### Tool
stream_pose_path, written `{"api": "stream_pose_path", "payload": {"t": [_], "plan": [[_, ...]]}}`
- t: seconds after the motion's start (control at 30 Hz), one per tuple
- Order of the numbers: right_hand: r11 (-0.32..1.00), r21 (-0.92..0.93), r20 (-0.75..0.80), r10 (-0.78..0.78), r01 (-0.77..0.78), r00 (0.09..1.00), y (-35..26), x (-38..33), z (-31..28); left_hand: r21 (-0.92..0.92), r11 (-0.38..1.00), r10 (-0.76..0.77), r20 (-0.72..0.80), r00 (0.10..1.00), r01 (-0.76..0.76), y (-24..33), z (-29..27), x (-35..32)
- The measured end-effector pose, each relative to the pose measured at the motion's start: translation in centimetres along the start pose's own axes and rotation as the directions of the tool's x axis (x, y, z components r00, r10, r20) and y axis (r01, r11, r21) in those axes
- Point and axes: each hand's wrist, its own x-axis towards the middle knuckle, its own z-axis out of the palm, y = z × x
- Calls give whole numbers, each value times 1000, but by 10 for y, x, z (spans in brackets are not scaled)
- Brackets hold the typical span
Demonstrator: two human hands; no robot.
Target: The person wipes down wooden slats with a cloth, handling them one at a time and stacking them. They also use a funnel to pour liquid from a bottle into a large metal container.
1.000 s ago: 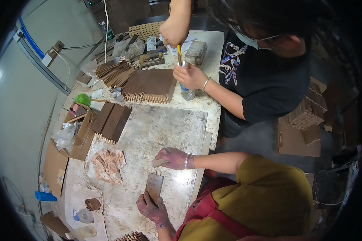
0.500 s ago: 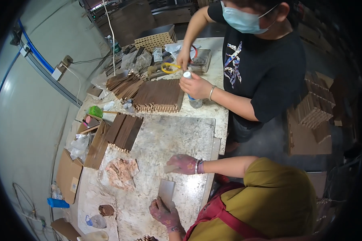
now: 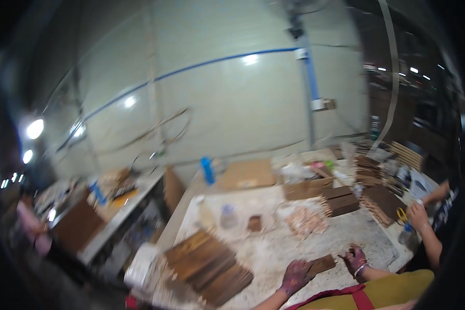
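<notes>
My left hand (image 3: 294,277), in a purple patterned glove, grips the near end of a small brown wooden board (image 3: 323,264) over the worktable. The board's other end sticks out to the right, toward my right hand. My gloved right hand (image 3: 355,260) is just beyond that end, apart from it, with its fingers curled. Blur hides what those fingers hold. To the left lies a group of dark brown boards (image 3: 209,266) side by side. Beyond my hands sits a crumpled, stained cloth (image 3: 302,219).
A co-worker's hand (image 3: 418,214) is at the right, near a clear bottle (image 3: 408,236) and yellow-handled scissors (image 3: 402,214). Stacked boards (image 3: 341,200) stand by a cardboard box (image 3: 307,188). A white roll (image 3: 143,266) stands at the table's left edge. Another person works far left.
My view has swung left and up, bringing in the wall and the left table. My left hand still holds the board. The light pad in my right hand no longer shows clearly.
</notes>
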Motion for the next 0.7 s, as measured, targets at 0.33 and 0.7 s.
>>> {"api": "stream_pose_path", "payload": {"t": [0.33, 0.7], "plan": [[805, 580, -10, 164, -128, 986, 54, 12, 31, 81, 986, -151, 101, 983, 143, -6, 16, -19], [971, 214, -80, -97, 112, 992, 50, -2, 18, 95, 988, -128, 58, 990, 122, -3, 26, -22]]}}
